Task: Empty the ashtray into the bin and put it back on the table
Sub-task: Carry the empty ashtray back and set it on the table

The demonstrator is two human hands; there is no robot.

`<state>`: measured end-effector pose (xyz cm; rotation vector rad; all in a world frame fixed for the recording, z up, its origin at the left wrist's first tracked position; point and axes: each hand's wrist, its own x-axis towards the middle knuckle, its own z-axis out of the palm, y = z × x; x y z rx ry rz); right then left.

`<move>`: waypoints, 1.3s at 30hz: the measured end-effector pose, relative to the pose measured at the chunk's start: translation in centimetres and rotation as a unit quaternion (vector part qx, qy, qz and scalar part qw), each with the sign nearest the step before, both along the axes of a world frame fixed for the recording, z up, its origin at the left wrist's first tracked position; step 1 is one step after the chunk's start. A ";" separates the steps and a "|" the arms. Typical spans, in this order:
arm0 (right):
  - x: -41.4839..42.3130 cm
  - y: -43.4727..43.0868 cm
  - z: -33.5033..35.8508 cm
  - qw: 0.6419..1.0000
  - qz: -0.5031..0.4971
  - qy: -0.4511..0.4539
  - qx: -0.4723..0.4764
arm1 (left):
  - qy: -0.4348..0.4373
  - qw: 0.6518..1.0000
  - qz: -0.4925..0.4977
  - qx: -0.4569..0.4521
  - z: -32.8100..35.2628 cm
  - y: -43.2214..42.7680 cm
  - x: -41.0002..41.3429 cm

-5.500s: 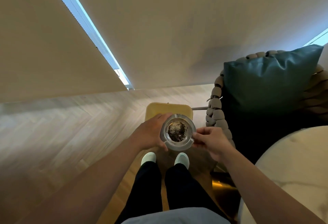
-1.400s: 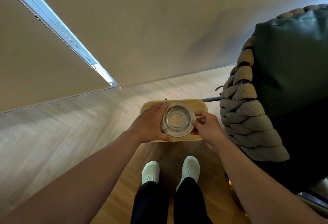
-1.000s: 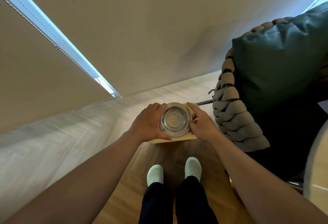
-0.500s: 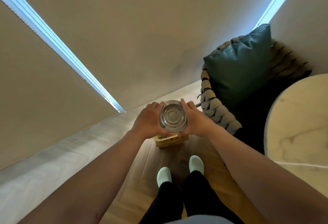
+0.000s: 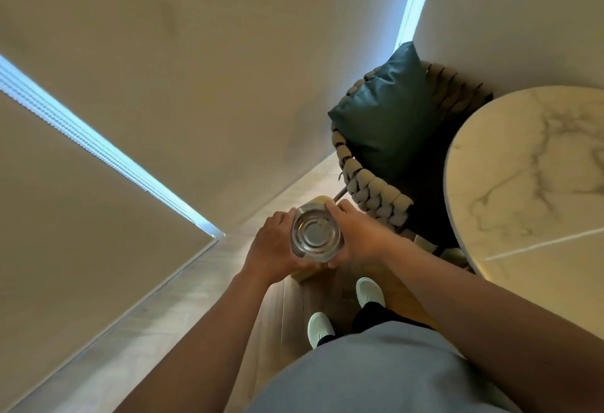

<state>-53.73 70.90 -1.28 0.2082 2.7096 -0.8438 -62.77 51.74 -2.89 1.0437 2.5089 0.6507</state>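
Observation:
The round glass ashtray (image 5: 316, 233) is held level in front of me, and its bowl looks clean, with no ash. My left hand (image 5: 271, 249) grips its left side and my right hand (image 5: 358, 233) grips its right side. Directly under the ashtray stands the yellowish wooden bin (image 5: 305, 273), mostly hidden by my hands. The round white marble table (image 5: 536, 184) is to my right.
A woven rope chair (image 5: 376, 193) with a dark green cushion (image 5: 382, 115) stands between the bin and the table. Beige blinds cover the wall ahead and to the left. My feet in white shoes stand on the wooden floor.
The ash that filled the ashtray 5.5 s ago is gone. My view has risen and swung right, so the bin looks smaller and the table has come further into view.

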 end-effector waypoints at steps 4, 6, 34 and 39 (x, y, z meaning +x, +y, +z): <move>3.1 0.0 -0.2 0.999 -0.039 0.013 0.011 | -0.012 0.999 -0.039 0.006 0.2 0.5 1.3; 4.6 0.1 -0.4 0.998 -0.058 0.011 0.009 | -0.013 0.998 -0.062 0.008 0.4 0.9 1.9; 38.9 4.8 1.2 0.914 -0.402 0.046 -0.009 | -0.034 0.914 -0.405 0.010 2.8 17.8 27.2; 45.7 5.3 1.1 0.900 -0.433 0.044 -0.015 | -0.042 0.903 -0.428 0.001 2.8 19.2 33.6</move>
